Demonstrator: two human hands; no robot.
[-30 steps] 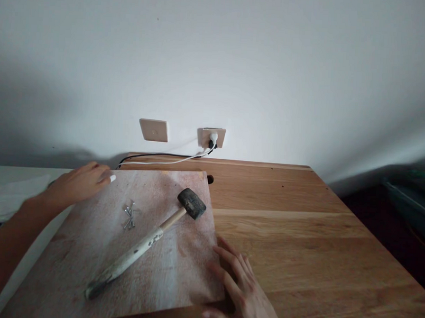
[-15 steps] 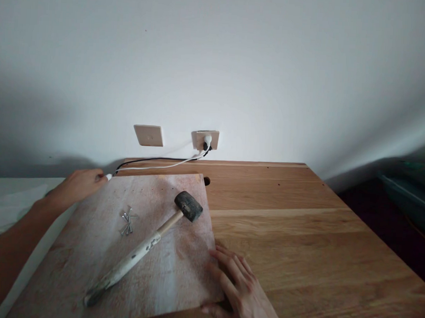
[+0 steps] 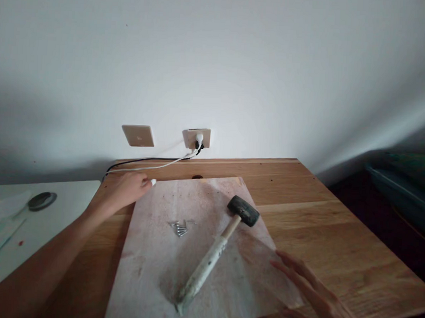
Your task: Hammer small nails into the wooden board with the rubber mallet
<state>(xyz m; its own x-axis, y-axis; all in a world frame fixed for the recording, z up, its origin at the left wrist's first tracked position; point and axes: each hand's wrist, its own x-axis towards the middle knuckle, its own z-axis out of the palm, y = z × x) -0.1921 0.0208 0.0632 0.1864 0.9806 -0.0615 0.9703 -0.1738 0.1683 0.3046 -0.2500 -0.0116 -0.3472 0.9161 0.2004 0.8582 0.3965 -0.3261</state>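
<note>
A worn, pinkish-grey board lies on the wooden tabletop. At its far left corner, my left hand is closed on the board's edge; a small white bit shows at the fingertips, too small to name. My right hand has its fingers stretched apart, fingertips against the board's right edge near the front corner. On the board rests a mallet with a black head and a paint-marked pale handle, slanting up to the right. Left of the mallet lies a small heap of silver nails or screws.
The wooden table meets a white wall. Plugs and cords hang from a wall socket and run left along the table's back. A white surface with a dark round object stands at left. A dark hole sits behind the board.
The board has slid right across the tabletop, carrying the mallet and the heap with it. Both hands moved right alongside. The small fasteners have shifted within their heap, and the right fingers have spread.
</note>
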